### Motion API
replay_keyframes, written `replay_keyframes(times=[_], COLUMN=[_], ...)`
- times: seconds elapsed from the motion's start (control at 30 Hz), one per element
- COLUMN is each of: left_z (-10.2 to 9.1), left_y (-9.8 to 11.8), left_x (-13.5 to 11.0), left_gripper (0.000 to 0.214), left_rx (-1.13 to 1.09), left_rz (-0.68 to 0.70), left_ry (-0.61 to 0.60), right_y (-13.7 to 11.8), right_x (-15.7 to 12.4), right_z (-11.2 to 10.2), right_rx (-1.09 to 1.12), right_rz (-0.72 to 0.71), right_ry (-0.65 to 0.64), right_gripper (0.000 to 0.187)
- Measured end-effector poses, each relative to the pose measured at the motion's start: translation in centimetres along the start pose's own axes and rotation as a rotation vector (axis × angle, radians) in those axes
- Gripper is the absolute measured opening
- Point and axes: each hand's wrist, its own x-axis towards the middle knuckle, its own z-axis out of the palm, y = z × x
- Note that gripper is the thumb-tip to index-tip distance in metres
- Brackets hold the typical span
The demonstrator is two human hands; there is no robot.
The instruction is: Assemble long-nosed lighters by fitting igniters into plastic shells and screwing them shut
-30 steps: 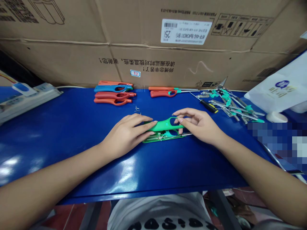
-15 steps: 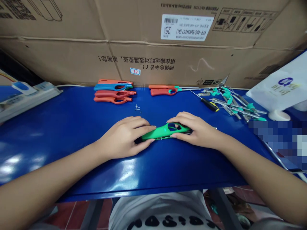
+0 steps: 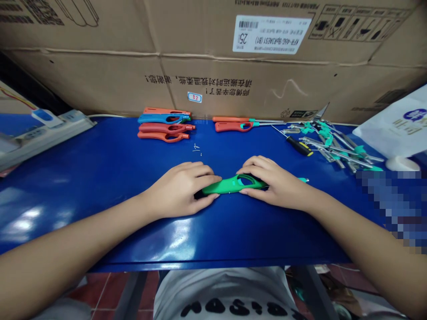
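A green lighter casing (image 3: 223,185), of the long-nosed gas lighter kind, lies low over the blue table between my hands. My left hand (image 3: 185,186) is closed around its left end, thumb below and fingers above. Around the right end, beside the oval trigger opening, my right hand (image 3: 267,180) is closed with thumb and fingers on its two edges. A teal-and-metal tip (image 3: 304,180) shows past my right hand; the hand hides how it joins the casing. Several tiny pale metal pieces (image 3: 196,147) lie behind the casing.
Orange, blue and red lighter casings (image 3: 165,128) lie at the back left. Two red lighters (image 3: 233,126) with metal rods are at back centre. A black-and-yellow screwdriver (image 3: 300,146) lies beside a pile of metal-and-teal lighter parts (image 3: 333,142). A cardboard box (image 3: 110,84) walls the back.
The gap along the casing's lower edge, where thin metal showed, now looks closed up. Both hands keep their grip; the whole view has shifted slightly.
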Motion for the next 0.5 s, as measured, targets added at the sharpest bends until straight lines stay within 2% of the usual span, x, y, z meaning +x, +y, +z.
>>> replay_keyframes(times=[0.5], left_z=[0.06], left_y=[0.03], left_x=[-0.01], left_gripper=[0.027], left_rx=[-0.012], left_rz=[-0.006], left_ry=[0.007], right_y=[-0.07], right_x=[0.09], right_z=[0.03], right_rx=[-0.015], right_rz=[0.008], right_ry=[-0.023], right_gripper=[0.029])
